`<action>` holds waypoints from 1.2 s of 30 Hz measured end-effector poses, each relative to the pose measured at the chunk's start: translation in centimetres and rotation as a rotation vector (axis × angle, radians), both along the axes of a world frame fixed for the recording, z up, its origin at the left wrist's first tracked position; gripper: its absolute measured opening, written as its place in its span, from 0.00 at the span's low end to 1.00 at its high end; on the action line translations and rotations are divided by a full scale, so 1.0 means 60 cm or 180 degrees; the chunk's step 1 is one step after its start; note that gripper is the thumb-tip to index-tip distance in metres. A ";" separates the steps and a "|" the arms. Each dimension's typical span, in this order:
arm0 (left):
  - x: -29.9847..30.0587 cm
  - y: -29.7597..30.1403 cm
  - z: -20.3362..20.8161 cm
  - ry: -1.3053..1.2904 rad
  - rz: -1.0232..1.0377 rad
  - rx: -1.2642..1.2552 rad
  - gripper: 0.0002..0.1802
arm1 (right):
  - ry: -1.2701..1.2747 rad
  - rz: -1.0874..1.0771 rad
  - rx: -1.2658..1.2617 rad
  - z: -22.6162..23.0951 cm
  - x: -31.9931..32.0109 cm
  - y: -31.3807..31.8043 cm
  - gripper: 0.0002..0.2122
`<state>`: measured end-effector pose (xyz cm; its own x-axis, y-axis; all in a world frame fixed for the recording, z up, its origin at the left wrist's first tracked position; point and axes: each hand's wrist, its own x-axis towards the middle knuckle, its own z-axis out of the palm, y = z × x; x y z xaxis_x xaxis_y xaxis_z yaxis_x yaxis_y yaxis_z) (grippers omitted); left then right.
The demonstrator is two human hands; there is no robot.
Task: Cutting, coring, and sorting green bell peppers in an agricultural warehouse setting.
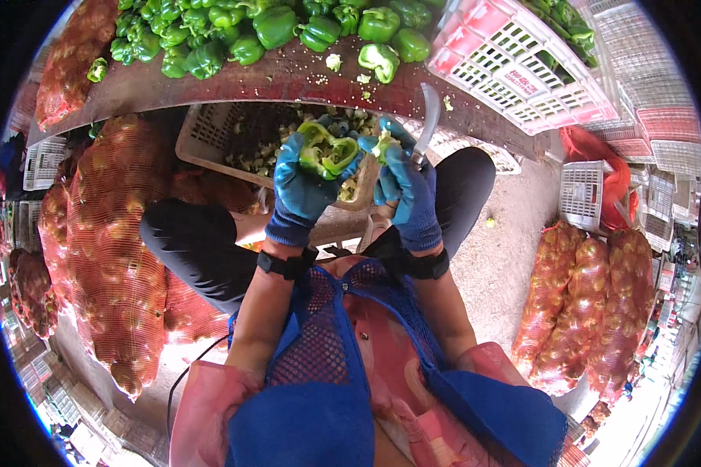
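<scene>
My left hand (296, 191), in a blue work glove, holds a hollowed green bell pepper (329, 151) with its cut opening facing up. Close by on the right, my gloved right hand (413, 191) grips a knife (429, 117) whose curved blade points up and away from me. A pale green pepper core (382, 145) sits at the fingertips of that hand, apart from the pepper. Both hands hover over a crate (199, 156) holding dark and pale pepper scraps. The knife's handle is mostly hidden by my fingers.
Many whole green peppers (276, 28) and a cut one (380, 61) lie on the table (288, 78) ahead. A pink and white crate (514, 66) of peppers stands at its right. Red mesh sacks (113, 257) fill the left side; several more mesh sacks (584, 303) lie right.
</scene>
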<state>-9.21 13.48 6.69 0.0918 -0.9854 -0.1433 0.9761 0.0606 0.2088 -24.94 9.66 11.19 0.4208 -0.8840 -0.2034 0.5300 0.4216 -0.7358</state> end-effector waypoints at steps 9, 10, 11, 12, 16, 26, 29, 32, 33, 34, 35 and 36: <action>0.011 -0.011 0.016 -0.0540 -0.0022 -0.0214 0.31 | 0.3087 0.0100 -0.4353 -0.016 0.015 -0.003 0.23; 0.003 -0.012 0.025 -0.0509 -0.0120 -0.0166 0.32 | 0.3406 0.0249 -0.4249 -0.017 0.028 -0.002 0.23; -0.005 -0.013 0.034 -0.0475 -0.0219 -0.0124 0.34 | 0.3728 0.0395 -0.4134 -0.019 0.036 -0.003 0.23; -0.002 -0.007 0.031 -0.0379 -0.0201 -0.0066 0.36 | 0.3695 0.0345 -0.3991 -0.017 0.037 -0.007 0.23; -0.005 -0.009 0.039 -0.0444 -0.0343 -0.0397 0.39 | 0.2862 -0.0473 -0.4231 0.032 0.007 -0.054 0.22; -0.007 -0.002 -0.015 -0.0947 -0.0474 -0.0279 0.40 | 0.3732 -0.2844 -0.4883 0.325 -0.068 -0.330 0.25; -0.001 0.002 -0.028 -0.1085 -0.0364 -0.0158 0.40 | 0.4349 -0.1392 -0.4193 0.193 0.011 -0.329 0.25; -0.007 -0.006 -0.024 -0.1200 -0.0360 -0.0005 0.37 | 0.3969 -0.1103 -0.4935 -0.020 0.033 -0.376 0.23; 0.003 -0.001 -0.026 -0.1322 -0.0287 0.0155 0.36 | 0.4442 -0.0730 -0.4444 -0.060 0.040 -0.367 0.22; 0.012 0.000 -0.040 -0.1469 -0.0160 0.0120 0.33 | 0.4579 -0.0539 -0.4093 -0.083 0.044 -0.367 0.21; 0.029 -0.010 -0.043 -0.1484 -0.0145 0.0111 0.33 | 0.4706 -0.0346 -0.3731 -0.104 0.050 -0.369 0.21; 0.044 -0.030 -0.042 -0.1997 -0.0108 0.0360 0.32 | 0.4511 -0.0630 -0.3840 -0.124 0.050 -0.374 0.21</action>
<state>-6.60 11.66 4.20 0.1610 -0.9712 -0.1757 0.6671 -0.0241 0.7446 -21.97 -12.80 3.77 0.4070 -0.8079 0.4262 -0.6928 -0.5771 -0.4325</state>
